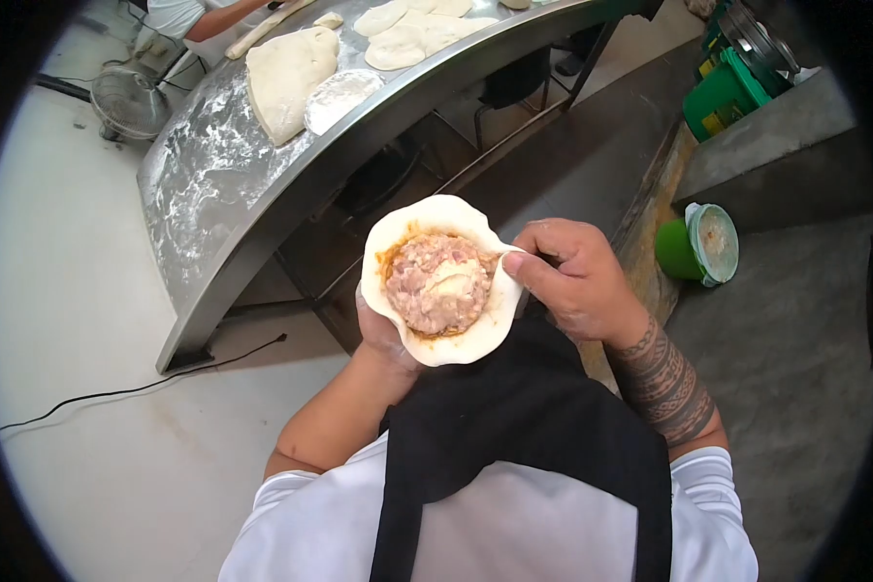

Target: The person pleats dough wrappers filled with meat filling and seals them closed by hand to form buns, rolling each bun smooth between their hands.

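Observation:
A round dough wrapper [495, 325] with a wavy edge is held up in front of my black apron [524, 388]. In its middle sits a mound of pinkish minced filling [435, 286] with a pale yellowish lump on top and brown sauce around it. My left hand [382, 335] supports the wrapper from beneath; most of its fingers are hidden behind the dough. On the other side, my right hand [574, 276] pinches the wrapper's edge between thumb and fingers, pulling up a small fold there.
A floured steel table [204, 233] bears a dough slab [289, 82], flattened dough pieces [407, 37] and a flour-filled bowl [343, 97]. Another person's arm [228, 17] is behind it. A fan [129, 102], a floor cable [145, 390] and a lidded green bucket [677, 250] surround me.

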`<move>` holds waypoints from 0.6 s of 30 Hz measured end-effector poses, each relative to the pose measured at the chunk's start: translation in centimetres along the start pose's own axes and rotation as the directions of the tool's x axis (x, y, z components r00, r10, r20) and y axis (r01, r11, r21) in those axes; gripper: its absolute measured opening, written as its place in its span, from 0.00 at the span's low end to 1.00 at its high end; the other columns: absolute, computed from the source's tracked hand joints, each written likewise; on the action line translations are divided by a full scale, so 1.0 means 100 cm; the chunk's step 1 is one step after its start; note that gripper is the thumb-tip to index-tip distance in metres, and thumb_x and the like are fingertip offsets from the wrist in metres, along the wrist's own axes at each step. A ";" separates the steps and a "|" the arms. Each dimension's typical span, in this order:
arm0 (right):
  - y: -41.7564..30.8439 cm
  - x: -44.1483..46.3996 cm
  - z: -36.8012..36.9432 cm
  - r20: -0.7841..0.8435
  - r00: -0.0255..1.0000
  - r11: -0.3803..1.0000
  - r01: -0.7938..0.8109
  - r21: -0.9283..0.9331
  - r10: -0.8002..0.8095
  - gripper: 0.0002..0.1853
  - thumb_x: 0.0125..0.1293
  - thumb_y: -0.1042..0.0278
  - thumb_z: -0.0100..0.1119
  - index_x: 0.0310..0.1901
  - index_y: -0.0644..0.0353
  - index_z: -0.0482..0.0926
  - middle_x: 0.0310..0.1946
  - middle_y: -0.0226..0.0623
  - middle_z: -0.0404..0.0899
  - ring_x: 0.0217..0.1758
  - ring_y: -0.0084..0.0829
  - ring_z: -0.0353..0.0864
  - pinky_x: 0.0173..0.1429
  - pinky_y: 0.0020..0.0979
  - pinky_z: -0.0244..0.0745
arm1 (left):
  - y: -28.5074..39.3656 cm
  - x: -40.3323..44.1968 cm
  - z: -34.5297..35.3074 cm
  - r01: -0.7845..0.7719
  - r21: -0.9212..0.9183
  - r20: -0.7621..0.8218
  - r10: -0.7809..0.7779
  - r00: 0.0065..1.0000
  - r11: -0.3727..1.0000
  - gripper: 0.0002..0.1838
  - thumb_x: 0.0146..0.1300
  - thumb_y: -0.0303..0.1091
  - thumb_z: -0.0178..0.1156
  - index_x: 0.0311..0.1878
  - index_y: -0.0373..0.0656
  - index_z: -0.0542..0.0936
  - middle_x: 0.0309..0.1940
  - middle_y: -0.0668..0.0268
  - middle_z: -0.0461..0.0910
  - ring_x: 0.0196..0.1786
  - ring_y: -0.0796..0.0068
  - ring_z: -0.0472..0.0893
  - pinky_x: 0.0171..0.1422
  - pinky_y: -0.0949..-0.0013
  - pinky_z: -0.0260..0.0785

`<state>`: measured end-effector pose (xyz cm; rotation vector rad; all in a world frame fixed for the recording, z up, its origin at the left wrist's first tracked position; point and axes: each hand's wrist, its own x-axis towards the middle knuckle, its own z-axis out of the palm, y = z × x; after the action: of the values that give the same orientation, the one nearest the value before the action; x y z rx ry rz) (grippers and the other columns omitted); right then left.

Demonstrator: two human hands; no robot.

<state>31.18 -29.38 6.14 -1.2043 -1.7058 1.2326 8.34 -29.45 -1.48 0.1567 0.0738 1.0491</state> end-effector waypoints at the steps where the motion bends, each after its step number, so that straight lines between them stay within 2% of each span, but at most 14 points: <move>1: 0.000 -0.001 -0.002 0.008 1.000 1.000 -0.026 0.016 0.025 0.12 0.69 0.64 0.67 0.39 0.67 0.84 0.29 0.37 0.83 0.33 0.22 0.78 0.40 0.29 0.74 | 0.001 -0.001 -0.003 0.026 -0.037 -0.033 -0.027 0.999 0.999 0.40 0.71 0.63 0.54 0.75 0.41 0.67 0.70 0.48 0.74 0.68 0.48 0.78 0.72 0.44 0.74; 4: -0.006 0.000 -0.007 -0.015 0.992 0.986 -0.127 0.106 0.129 0.11 0.70 0.64 0.66 0.38 0.66 0.84 0.28 0.33 0.81 0.33 0.19 0.76 0.39 0.27 0.73 | -0.004 0.001 0.001 0.021 0.060 0.016 -0.022 1.000 0.998 0.40 0.71 0.61 0.55 0.75 0.40 0.66 0.70 0.48 0.73 0.68 0.48 0.78 0.72 0.44 0.74; 7: 0.004 -0.001 -0.001 0.014 0.989 0.976 -0.148 0.158 0.147 0.11 0.71 0.65 0.66 0.37 0.66 0.84 0.28 0.27 0.80 0.34 0.16 0.74 0.39 0.24 0.71 | -0.007 -0.001 0.009 0.072 -0.024 0.051 -0.071 0.996 0.997 0.34 0.74 0.55 0.46 0.71 0.37 0.72 0.65 0.48 0.78 0.64 0.48 0.81 0.70 0.45 0.76; 12: 0.013 -0.003 -0.006 0.060 0.991 0.933 -0.129 0.335 0.116 0.11 0.71 0.64 0.66 0.38 0.66 0.84 0.28 0.22 0.77 0.33 0.13 0.71 0.39 0.23 0.70 | -0.012 0.001 0.015 0.072 -0.024 0.025 -0.072 0.997 0.997 0.33 0.74 0.55 0.48 0.71 0.38 0.72 0.66 0.48 0.78 0.64 0.48 0.81 0.69 0.45 0.77; 18: 0.014 -0.004 -0.009 0.031 0.990 0.923 -0.137 0.360 0.135 0.11 0.71 0.65 0.66 0.37 0.65 0.83 0.27 0.21 0.76 0.33 0.12 0.69 0.36 0.24 0.68 | -0.013 0.001 0.011 0.108 -0.002 0.020 -0.108 0.994 0.994 0.34 0.74 0.56 0.50 0.71 0.39 0.72 0.66 0.48 0.77 0.65 0.49 0.81 0.69 0.46 0.77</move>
<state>32.54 -29.33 5.05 -1.1060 -1.3368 1.5559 9.66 -30.16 -0.63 0.1589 0.0616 0.9394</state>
